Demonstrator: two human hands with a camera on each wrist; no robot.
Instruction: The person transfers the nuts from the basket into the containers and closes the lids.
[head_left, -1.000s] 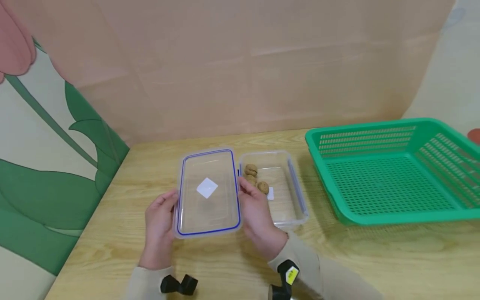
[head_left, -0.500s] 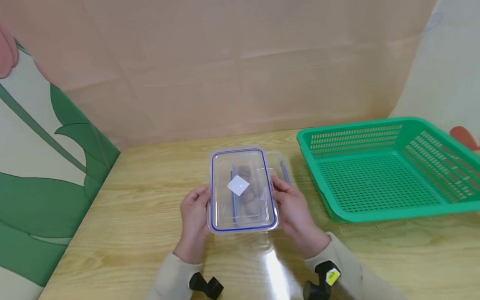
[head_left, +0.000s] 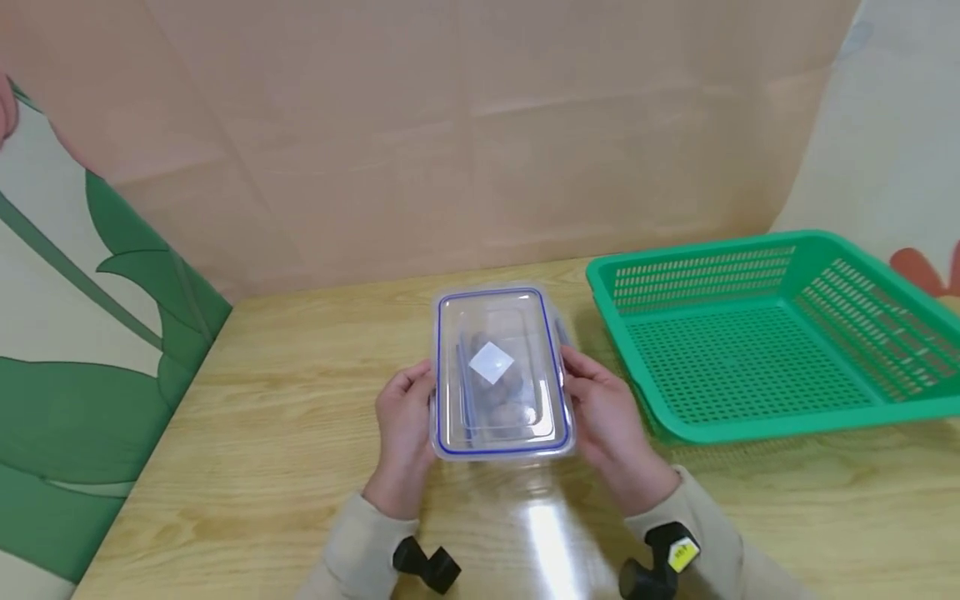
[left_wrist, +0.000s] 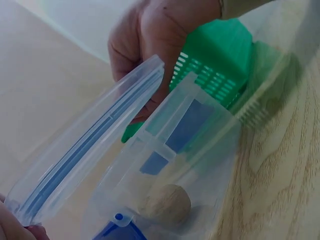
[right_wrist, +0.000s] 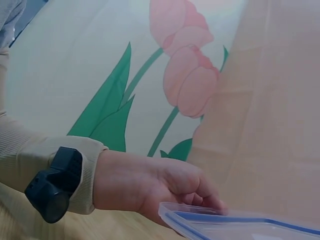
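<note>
A clear plastic lid [head_left: 491, 417] with a blue seal and a white square label is held level by both hands. My left hand [head_left: 405, 437] pinches its left edge, my right hand [head_left: 611, 429] its right edge. Below it stands a clear food container [left_wrist: 215, 155] with blue clips, largely covered by the lid in the head view. From the left wrist view, a gap shows between the lid [left_wrist: 95, 140] and the container's rim. A walnut [left_wrist: 170, 205] lies inside the container; dark round shapes show blurred through the lid from above.
A green plastic basket [head_left: 750, 358] with slotted sides stands on the wooden table [head_left: 300, 375], right of the container. A pinkish sheet [head_left: 480, 150] hangs behind the table, and a painted wall [head_left: 75, 400] rises at the left.
Both hands have carried the lid rightward from beside the container to above it. The walnuts, plainly seen earlier, are now under the lid. The head view has shifted slightly.
</note>
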